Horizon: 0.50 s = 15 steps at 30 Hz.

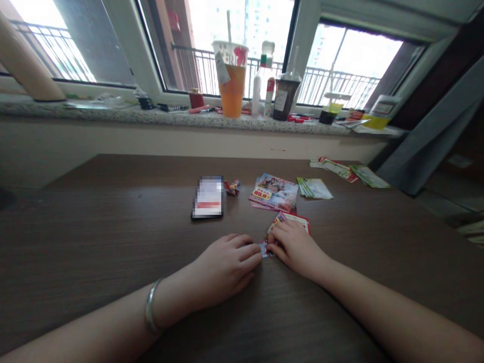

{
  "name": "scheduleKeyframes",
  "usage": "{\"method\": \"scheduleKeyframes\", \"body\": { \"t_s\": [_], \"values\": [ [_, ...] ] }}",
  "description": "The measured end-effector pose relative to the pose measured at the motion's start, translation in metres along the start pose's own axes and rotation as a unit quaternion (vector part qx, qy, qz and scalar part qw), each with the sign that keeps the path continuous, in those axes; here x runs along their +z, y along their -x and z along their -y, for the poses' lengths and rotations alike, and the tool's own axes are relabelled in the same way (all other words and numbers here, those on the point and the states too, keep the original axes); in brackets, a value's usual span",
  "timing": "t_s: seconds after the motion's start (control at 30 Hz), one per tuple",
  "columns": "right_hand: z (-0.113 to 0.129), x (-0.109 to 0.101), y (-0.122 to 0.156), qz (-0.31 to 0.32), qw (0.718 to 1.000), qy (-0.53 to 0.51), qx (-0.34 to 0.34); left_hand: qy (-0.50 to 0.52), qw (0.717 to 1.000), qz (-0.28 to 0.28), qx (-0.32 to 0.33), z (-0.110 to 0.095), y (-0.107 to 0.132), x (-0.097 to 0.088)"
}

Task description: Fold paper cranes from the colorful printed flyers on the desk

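A colourful printed paper flyer point(301, 220), partly folded over, lies on the table under my right hand point(297, 247). The bent fingers of that hand press the flyer down, and its red-bordered edge shows beyond the knuckles. My left hand point(230, 264), with a silver bangle on the wrist, is closed at the flyer's left corner; its fingertips meet the paper and partly hide it. Just beyond the hands is a small stack of similar flyers point(278, 191) marked 89.9.
On the brown table point(94, 227) lie a phone point(207, 197) with a blurred screen, small red wrappers point(232, 188), green leaflets point(314, 188) and more leaflets point(370, 176) at the far right. An orange drink cup point(232, 83), a dark cup point(285, 96) and bottles line the windowsill.
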State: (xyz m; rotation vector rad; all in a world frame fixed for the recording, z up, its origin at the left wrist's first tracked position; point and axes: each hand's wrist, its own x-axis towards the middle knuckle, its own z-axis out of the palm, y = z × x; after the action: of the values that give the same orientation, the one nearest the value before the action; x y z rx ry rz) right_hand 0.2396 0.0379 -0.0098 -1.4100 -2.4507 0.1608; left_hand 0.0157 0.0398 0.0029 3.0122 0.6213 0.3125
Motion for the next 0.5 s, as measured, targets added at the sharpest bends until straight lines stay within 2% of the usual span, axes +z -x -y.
{"method": "scheduleKeyframes", "body": {
  "t_s": [0.4,0.5],
  "values": [
    [0.001,-0.002,0.000,0.003,1.000,-0.016,0.007,0.019,0.999,0.027,0.036,0.014,0.005,-0.011],
    [0.001,-0.002,0.000,0.000,1.000,-0.016,0.005,0.036,0.998,0.016,0.044,0.016,0.006,-0.013]
  ]
}}
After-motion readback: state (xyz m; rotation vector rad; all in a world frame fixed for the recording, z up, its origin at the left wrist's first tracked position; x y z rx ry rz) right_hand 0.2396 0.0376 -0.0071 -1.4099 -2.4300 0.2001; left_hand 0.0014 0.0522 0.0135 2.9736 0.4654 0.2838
